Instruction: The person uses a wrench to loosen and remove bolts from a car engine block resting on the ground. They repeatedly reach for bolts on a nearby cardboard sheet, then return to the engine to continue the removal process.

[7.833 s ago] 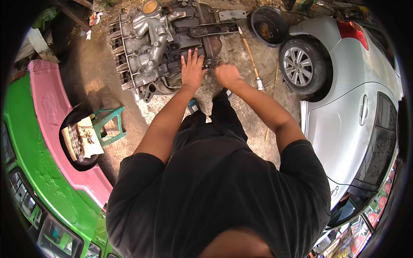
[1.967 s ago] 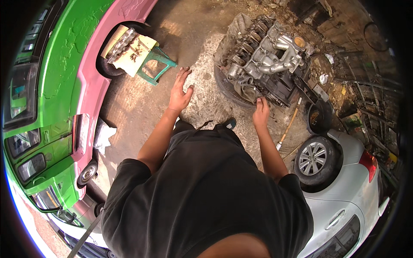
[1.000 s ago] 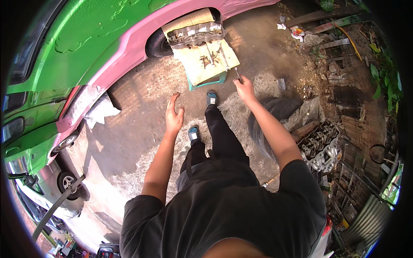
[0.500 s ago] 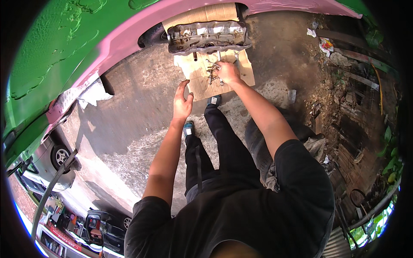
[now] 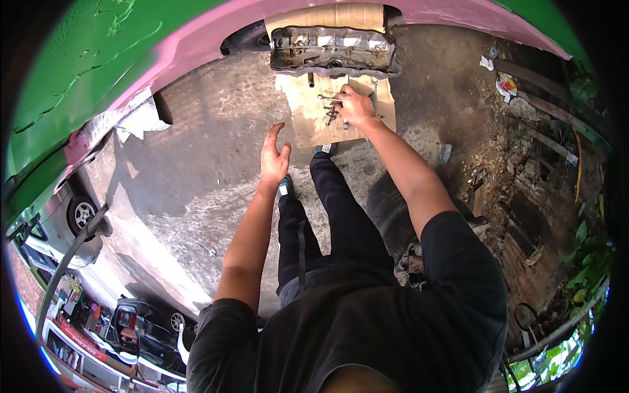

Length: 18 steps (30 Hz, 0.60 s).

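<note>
A: ok what just changed?
B: Right hand (image 5: 357,106) has come over the cardboard (image 5: 304,124) since a second ago, clamped on a wrench (image 5: 327,99) by the small metal bits (image 5: 331,116). Looks like the work's shifted there.
A: Left hand (image 5: 274,156)?
B: Well apart, near left, fingers loosely spread, nothing in it. Metal cover (image 5: 357,56) sits far.

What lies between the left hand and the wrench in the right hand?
Head view: a sliver of concrete floor beside the left hand, then bare cardboard up to the wrench.
</note>
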Motion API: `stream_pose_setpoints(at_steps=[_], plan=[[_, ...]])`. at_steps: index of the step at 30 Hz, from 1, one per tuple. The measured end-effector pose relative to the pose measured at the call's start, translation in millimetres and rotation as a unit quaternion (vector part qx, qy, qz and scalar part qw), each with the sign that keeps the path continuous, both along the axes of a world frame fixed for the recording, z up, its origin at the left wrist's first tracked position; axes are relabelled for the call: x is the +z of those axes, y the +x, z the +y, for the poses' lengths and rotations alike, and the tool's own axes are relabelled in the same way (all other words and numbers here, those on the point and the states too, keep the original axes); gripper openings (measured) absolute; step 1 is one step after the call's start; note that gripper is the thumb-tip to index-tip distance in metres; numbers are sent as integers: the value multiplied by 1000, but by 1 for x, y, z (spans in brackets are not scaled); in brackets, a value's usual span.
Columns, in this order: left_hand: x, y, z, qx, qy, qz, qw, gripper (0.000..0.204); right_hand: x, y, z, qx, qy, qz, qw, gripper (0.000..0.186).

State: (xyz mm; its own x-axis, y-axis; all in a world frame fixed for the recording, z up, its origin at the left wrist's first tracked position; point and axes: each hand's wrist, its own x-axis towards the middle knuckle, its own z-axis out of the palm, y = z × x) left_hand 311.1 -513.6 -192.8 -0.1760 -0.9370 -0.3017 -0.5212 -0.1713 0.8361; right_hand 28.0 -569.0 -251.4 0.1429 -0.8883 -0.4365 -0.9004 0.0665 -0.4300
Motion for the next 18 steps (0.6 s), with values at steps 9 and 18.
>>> stream_pose_setpoints(at_steps=[9, 18], plan=[[49, 12, 14, -33, -26, 8, 999, 53, 73, -17, 48, -209, -110, -48, 971, 27], [91, 28, 90, -155, -85, 72, 982, 51, 172, 12, 261, -486, -209, -279, 801, 16]])
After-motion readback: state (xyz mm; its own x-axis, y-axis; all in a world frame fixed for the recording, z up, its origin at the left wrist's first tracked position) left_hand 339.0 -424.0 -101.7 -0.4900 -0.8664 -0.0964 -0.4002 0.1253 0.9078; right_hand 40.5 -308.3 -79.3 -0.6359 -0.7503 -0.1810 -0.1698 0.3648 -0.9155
